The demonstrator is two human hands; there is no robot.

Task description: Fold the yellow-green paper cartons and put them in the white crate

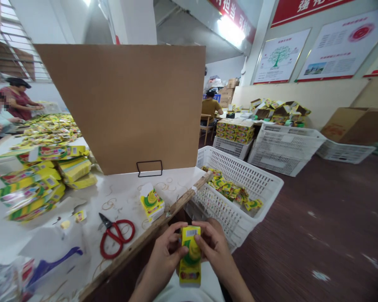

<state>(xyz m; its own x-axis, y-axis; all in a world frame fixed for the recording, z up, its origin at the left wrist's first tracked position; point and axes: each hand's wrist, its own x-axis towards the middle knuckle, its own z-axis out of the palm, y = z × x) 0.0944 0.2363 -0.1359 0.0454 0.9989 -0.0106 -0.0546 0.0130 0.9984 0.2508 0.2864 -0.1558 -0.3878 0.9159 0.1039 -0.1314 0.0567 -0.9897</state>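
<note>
A small yellow and green carton with a barcode at its upper end stands out above my lap, in front of the table's wooden edge. My left hand grips its left side, thumb on the front face. On the opposite side my right hand holds it too, with the thumb pressed near the barcode. On the white table, just beyond my hands, lies a stack of flat yellow cartons. Red-handled scissors rest to the left of that stack, blades pointing away from me.
A large cardboard sheet stands upright across the table. Bundled yellow cartons are piled at left, and loose rubber bands lie about. A white plastic basket holding small yellow packets is at right. Co-workers sit and stand farther back.
</note>
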